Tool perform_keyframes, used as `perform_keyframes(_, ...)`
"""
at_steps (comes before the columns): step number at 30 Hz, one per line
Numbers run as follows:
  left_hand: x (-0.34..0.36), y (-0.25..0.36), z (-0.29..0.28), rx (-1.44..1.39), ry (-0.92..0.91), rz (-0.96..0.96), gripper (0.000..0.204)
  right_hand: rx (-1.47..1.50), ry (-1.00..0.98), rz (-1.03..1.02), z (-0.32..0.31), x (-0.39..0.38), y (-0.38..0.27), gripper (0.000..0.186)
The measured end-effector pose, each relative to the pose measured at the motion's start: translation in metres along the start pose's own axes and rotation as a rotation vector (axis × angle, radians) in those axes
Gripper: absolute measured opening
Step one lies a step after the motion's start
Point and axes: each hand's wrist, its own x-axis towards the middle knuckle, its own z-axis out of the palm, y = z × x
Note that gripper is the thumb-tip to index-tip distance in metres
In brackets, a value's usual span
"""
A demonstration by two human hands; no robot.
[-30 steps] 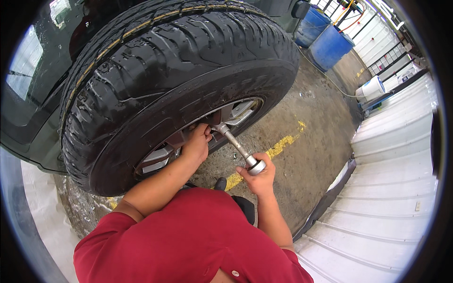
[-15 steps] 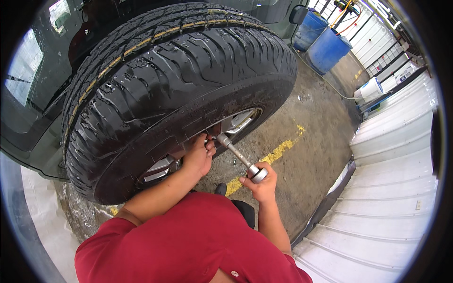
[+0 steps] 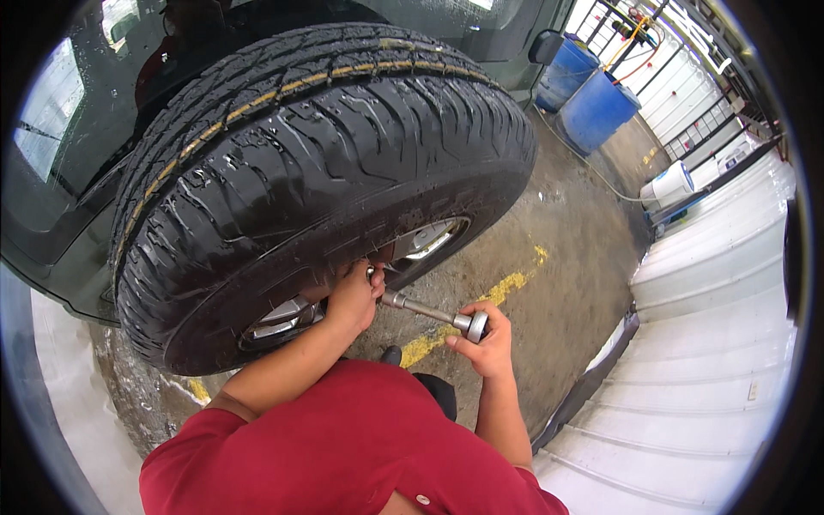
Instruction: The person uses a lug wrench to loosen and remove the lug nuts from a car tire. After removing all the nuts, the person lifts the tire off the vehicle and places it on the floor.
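A large wet spare tire (image 3: 360, 146) with a yellow stripe round its tread stands mounted on the back of a dark vehicle. My left hand (image 3: 354, 299) is at the wheel's centre, fingers closed around a small dark, shiny metal piece (image 3: 371, 271) whose kind is hard to make out. In my right hand (image 3: 485, 342) is a socket wrench (image 3: 429, 311), gripped at its round silver head. Its long extension points left, and the socket end lies close beside my left fingers. Parts of the silver wheel rim (image 3: 287, 318) show on both sides of my left hand.
Two blue barrels (image 3: 596, 112) stand at the far right, with a hose on the floor near them. A white bucket (image 3: 669, 184) sits by the corrugated white wall (image 3: 687, 369). A yellow line (image 3: 506, 287) crosses the wet concrete floor.
The wrench's socket end has swung down and left, away from the wheel centre, and the extension lies flatter. My right hand has shifted slightly right and down. My left hand stays at the wheel.
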Motion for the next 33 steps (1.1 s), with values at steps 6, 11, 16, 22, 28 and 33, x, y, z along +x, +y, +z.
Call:
perform_keyframes(6, 0.006, -0.008, 0.003, 0.080, 0.130, 0.112, 0.009, 0.135, -0.118, -0.008, -0.004, 0.014, -0.005, 0.035)
perform_keyframes(11, 0.000, -0.007, 0.010, -0.045, 0.064, 0.103, 0.008, -0.035, -0.193, -0.018, -0.003, 0.031, -0.008, 0.034)
perform_keyframes(16, -0.009, -0.009, 0.020, -0.006, 0.074, 0.097, 0.007, -0.120, -0.225, -0.036, -0.004, 0.034, -0.003, 0.027)
perform_keyframes(22, 0.007, -0.018, 0.007, 0.083, 0.105, 0.219, 0.010, -0.043, -0.130, -0.011, -0.014, 0.031, 0.013, 0.021)
perform_keyframes(28, -0.005, -0.012, 0.023, -0.112, 0.091, 0.103, 0.008, 0.447, -0.209, -0.079, -0.055, 0.048, 0.027, 0.023)
perform_keyframes(33, -0.002, -0.015, 0.014, -0.046, 0.100, 0.098, 0.016, 0.986, -0.358, -0.088, -0.057, 0.054, 0.049, 0.042)
